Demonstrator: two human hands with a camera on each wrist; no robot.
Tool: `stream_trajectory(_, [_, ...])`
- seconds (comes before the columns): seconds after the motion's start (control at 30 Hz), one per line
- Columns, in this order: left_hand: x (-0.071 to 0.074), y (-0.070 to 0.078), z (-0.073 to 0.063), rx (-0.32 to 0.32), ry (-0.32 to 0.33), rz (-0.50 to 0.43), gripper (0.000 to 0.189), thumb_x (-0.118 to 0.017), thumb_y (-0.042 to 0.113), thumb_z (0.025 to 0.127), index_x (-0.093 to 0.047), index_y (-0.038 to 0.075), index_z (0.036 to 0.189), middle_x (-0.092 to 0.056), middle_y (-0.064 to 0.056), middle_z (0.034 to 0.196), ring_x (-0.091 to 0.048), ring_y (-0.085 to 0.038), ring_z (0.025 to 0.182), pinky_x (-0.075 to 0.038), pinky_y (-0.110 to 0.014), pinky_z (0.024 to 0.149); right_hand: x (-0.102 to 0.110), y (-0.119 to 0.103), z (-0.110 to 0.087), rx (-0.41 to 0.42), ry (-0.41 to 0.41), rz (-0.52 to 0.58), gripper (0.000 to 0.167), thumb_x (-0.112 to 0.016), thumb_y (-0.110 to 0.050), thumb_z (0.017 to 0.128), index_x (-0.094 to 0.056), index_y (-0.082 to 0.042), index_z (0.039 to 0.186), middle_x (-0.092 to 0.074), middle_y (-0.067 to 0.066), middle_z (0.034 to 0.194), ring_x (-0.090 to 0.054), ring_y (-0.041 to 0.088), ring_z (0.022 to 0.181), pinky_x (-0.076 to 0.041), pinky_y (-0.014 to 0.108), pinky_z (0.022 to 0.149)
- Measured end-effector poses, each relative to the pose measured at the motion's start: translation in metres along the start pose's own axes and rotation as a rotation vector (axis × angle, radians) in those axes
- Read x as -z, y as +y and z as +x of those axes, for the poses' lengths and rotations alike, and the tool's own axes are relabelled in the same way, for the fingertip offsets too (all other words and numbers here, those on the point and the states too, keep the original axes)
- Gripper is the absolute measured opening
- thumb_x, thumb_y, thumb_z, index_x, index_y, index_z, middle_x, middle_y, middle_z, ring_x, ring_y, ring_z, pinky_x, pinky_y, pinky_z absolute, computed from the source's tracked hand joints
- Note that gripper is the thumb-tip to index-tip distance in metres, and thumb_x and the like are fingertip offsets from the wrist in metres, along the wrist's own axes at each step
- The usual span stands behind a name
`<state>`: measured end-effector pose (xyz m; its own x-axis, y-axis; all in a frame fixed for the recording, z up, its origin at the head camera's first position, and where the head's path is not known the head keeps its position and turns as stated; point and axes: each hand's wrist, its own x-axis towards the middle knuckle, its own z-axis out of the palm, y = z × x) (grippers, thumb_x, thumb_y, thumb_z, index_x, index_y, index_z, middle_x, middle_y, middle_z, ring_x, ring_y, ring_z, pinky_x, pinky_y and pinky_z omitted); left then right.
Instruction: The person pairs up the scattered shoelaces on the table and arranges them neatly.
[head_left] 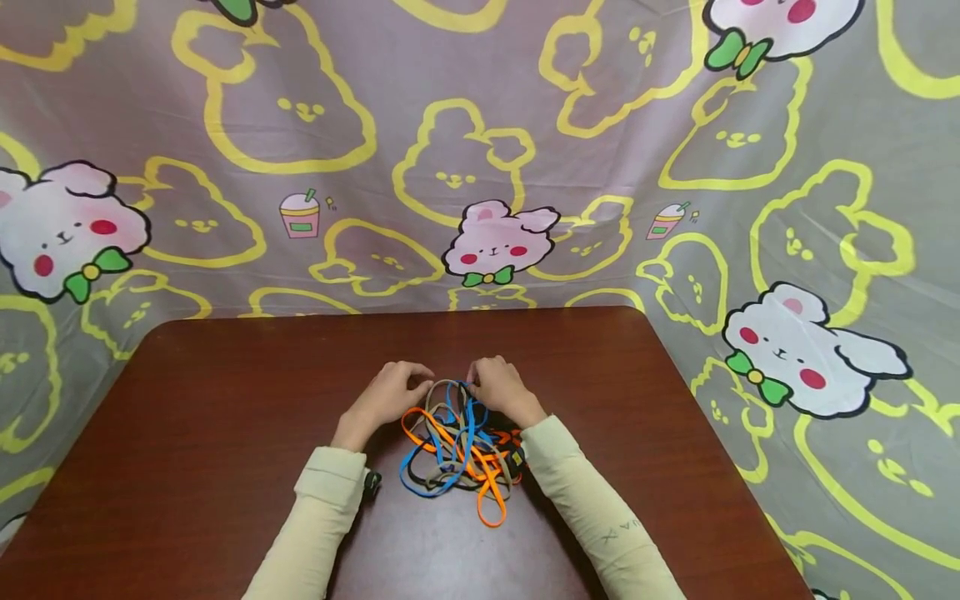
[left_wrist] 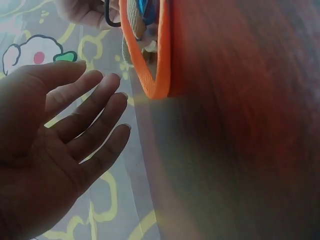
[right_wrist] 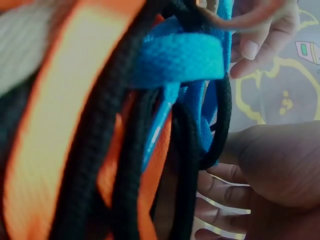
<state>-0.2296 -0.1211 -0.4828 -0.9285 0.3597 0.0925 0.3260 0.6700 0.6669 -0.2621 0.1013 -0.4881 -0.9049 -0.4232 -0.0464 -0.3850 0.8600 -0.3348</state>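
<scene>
A tangled pile of shoelaces (head_left: 457,442) in orange, blue, beige and black lies on the table. My left hand (head_left: 390,392) hovers at the pile's far left edge. In the left wrist view that hand (left_wrist: 75,115) has loosely bent, spread fingers and holds nothing. At the far right edge of the pile is my right hand (head_left: 501,387), its fingertips against the laces. A black shoelace loop (right_wrist: 223,115) crosses in front of its thumb in the right wrist view, so whether it pinches anything is hidden. A blue lace tip (right_wrist: 157,132) shows among the strands.
The brown wooden table (head_left: 225,467) extends around the pile on all sides. A patterned cloth (head_left: 420,192) hangs behind the table and along its sides. One orange loop (head_left: 491,504) sticks out toward the table's near side.
</scene>
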Motion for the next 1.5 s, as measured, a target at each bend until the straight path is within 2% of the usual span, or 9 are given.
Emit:
stream_trajectory(0.17, [0.0,0.005,0.0,0.013,0.004,-0.002,0.023,-0.065,0.015,0.1,-0.074,0.004,0.118,-0.074,-0.003,0.097,-0.065,-0.012,0.081,-0.055,-0.036,0.075,0.004,-0.001,0.002,-0.003,-0.015,0.012,0.008,-0.067,-0.015,0.097,-0.068,-0.015,0.089,-0.066,-0.002,0.083,-0.058,0.015,0.07,-0.051,0.035,0.069])
stream_trajectory(0.27, [0.001,0.007,-0.002,0.013,0.021,0.007,0.023,-0.065,0.015,0.1,-0.074,0.005,0.119,-0.073,-0.004,0.099,-0.066,-0.013,0.081,-0.055,-0.037,0.076,0.005,-0.004,0.002,0.008,-0.029,0.031,0.009,-0.064,-0.016,0.1,-0.067,-0.015,0.091,-0.065,-0.002,0.084,-0.057,0.013,0.069,-0.05,0.032,0.068])
stream_trajectory(0.57, [0.005,0.016,0.002,-0.05,0.094,0.047,0.024,-0.066,0.015,0.099,-0.074,0.004,0.12,-0.07,-0.011,0.117,-0.063,-0.031,0.112,-0.052,-0.051,0.094,0.019,-0.012,-0.005,0.125,0.02,0.168,0.005,-0.061,-0.013,0.103,-0.065,-0.011,0.101,-0.066,0.001,0.092,-0.057,0.011,0.072,-0.05,0.03,0.069])
stream_trajectory(0.8, [0.007,0.027,-0.002,-0.065,0.078,0.006,0.024,-0.066,0.015,0.099,-0.073,0.004,0.12,-0.07,-0.012,0.12,-0.06,-0.034,0.118,-0.047,-0.055,0.101,0.032,-0.027,-0.017,0.219,0.082,0.311,0.006,-0.061,-0.015,0.103,-0.066,-0.013,0.103,-0.068,-0.001,0.094,-0.058,0.01,0.073,-0.05,0.026,0.067])
stream_trajectory(1.0, [0.005,0.032,-0.012,-0.083,0.077,-0.094,0.021,-0.068,0.017,0.099,-0.075,0.007,0.116,-0.071,-0.01,0.12,-0.061,-0.031,0.119,-0.046,-0.054,0.103,0.037,-0.037,-0.03,0.297,0.165,0.367,0.008,-0.063,-0.02,0.102,-0.07,-0.017,0.101,-0.069,-0.006,0.094,-0.056,0.007,0.07,-0.048,0.024,0.064])
stream_trajectory(1.13, [0.007,0.037,-0.015,-0.098,0.082,-0.142,0.018,-0.065,0.018,0.1,-0.074,0.008,0.112,-0.071,-0.01,0.118,-0.062,-0.03,0.117,-0.048,-0.053,0.101,0.041,-0.04,-0.035,0.318,0.216,0.407,0.007,-0.065,-0.019,0.1,-0.072,-0.016,0.1,-0.07,-0.005,0.096,-0.058,0.006,0.073,-0.05,0.024,0.066])
stream_trajectory(1.27, [0.012,0.04,-0.019,-0.077,0.107,-0.2,0.013,-0.063,0.018,0.101,-0.072,0.01,0.107,-0.071,-0.007,0.111,-0.063,-0.025,0.106,-0.05,-0.05,0.095,0.048,-0.042,-0.04,0.34,0.223,0.454,0.009,-0.067,-0.016,0.099,-0.073,-0.013,0.104,-0.072,-0.002,0.099,-0.063,0.007,0.082,-0.054,0.024,0.074])
stream_trajectory(1.37, [0.015,0.041,-0.022,-0.08,0.134,-0.28,0.007,-0.062,0.013,0.101,-0.069,0.01,0.103,-0.071,-0.007,0.103,-0.062,-0.02,0.094,-0.052,-0.044,0.088,0.055,-0.044,-0.048,0.338,0.222,0.488,0.01,-0.068,-0.013,0.099,-0.074,-0.01,0.107,-0.072,-0.001,0.101,-0.065,0.008,0.087,-0.056,0.025,0.081])
stream_trajectory(1.5, [0.018,0.044,-0.025,-0.133,0.201,-0.373,0.006,-0.063,0.004,0.099,-0.067,0.007,0.102,-0.07,-0.011,0.091,-0.062,-0.021,0.08,-0.051,-0.032,0.071,0.063,-0.045,-0.06,0.311,0.234,0.534,0.011,-0.068,-0.01,0.098,-0.074,-0.009,0.107,-0.071,0.0,0.099,-0.064,0.011,0.084,-0.056,0.028,0.081])
